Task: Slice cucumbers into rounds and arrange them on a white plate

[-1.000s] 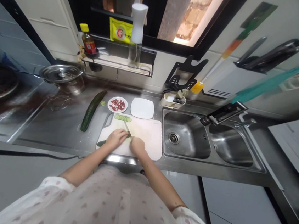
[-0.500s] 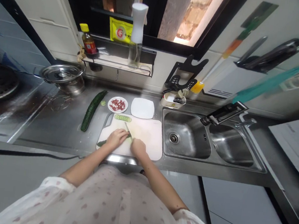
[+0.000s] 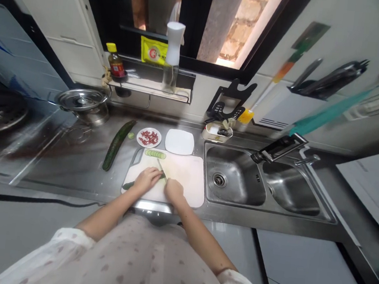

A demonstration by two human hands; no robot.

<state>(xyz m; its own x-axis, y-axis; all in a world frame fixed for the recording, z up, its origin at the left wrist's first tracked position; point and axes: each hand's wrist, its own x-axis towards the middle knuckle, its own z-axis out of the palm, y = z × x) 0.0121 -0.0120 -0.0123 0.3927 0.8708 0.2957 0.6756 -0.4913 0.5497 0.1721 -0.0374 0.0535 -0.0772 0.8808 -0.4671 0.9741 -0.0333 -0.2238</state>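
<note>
On the white cutting board (image 3: 188, 182), my left hand (image 3: 147, 179) presses down on a dark green cucumber (image 3: 128, 185), its fingers closed over it. One end of the cucumber shows left of the hand, and a bit of it by the fingertips. My right hand (image 3: 173, 191) grips a kitchen knife (image 3: 162, 168), the handle hidden in the fist. Its blade points up and left, right beside the left fingertips at the cucumber's cut end. A row of cucumber slices (image 3: 155, 154) lies along the board's far edge.
Behind the board stand a plate of chopped red pieces (image 3: 149, 137) and a white square plate (image 3: 179, 142). A whole cucumber (image 3: 117, 145) lies left, near a small green end piece (image 3: 131, 135). The sink (image 3: 236, 176) is on the right, a steel pot (image 3: 86, 105) far left.
The view has tilted slightly, so the scene sits a little lower. Both hands stay on the cucumber and knife, with hardly any shift on the board.
</note>
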